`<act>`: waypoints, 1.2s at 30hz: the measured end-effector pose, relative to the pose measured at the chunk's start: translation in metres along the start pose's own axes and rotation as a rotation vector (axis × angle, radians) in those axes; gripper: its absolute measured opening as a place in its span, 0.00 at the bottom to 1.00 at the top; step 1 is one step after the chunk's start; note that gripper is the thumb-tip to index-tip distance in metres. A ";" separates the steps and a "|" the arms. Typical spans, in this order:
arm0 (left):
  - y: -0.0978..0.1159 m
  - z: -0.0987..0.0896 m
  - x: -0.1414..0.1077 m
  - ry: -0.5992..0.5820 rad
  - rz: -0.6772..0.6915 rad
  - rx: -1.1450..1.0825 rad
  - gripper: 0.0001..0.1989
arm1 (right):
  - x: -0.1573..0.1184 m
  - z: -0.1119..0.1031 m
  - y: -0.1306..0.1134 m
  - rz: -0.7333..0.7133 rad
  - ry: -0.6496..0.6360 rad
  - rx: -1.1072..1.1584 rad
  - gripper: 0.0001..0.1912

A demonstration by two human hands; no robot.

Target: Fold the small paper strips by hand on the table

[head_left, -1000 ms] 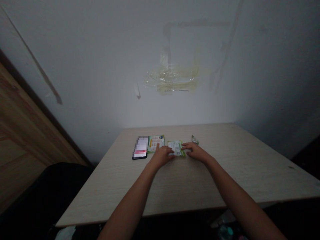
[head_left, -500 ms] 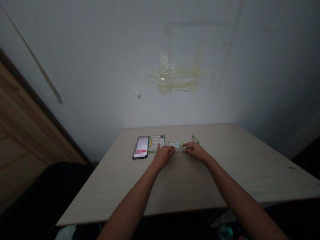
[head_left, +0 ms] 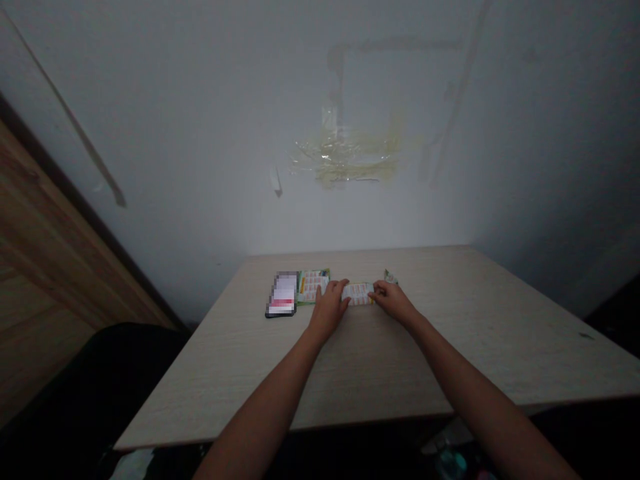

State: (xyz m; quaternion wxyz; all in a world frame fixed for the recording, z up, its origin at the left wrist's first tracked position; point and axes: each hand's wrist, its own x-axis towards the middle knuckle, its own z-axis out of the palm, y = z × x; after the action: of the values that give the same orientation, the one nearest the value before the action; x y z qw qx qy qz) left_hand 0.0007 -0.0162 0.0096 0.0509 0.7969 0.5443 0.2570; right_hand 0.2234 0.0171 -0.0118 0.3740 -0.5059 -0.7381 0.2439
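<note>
A small printed paper leaflet (head_left: pixel 359 294), with rows of reddish print and a green edge, lies opened out between my hands. My left hand (head_left: pixel 329 305) holds its left end against the table, thumb at the near corner and forefinger at the far one, the other fingers spread. The right edge is pinched between thumb and fingertips of my right hand (head_left: pixel 394 300). Just left of my left hand lies a second printed leaflet (head_left: pixel 307 285), partly covered by the fingers. A small crumpled green-white wrapper (head_left: pixel 391 276) rests beyond my right hand.
A phone (head_left: pixel 283 293) with a blurred lit screen lies left of the leaflets on the pale wooden table (head_left: pixel 380 367). The wall (head_left: pixel 200 133) with old clear tape (head_left: pixel 345 159) rises behind the table. A dark chair-like shape (head_left: pixel 100 373) stands at left.
The leaflet between my hands has been turned or unfolded and shows a larger printed face. My left fingers have spread; my right hand has shifted slightly right.
</note>
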 end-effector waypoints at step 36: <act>0.002 -0.001 -0.007 -0.088 0.041 0.101 0.12 | -0.004 0.009 -0.006 -0.254 -0.087 -0.232 0.10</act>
State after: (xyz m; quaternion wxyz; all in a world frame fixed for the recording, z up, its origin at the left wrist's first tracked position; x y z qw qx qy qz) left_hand 0.0001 -0.0231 0.0085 0.0294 0.8201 0.5373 0.1948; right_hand 0.2133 0.0112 -0.0139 0.3087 -0.4373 -0.8347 0.1298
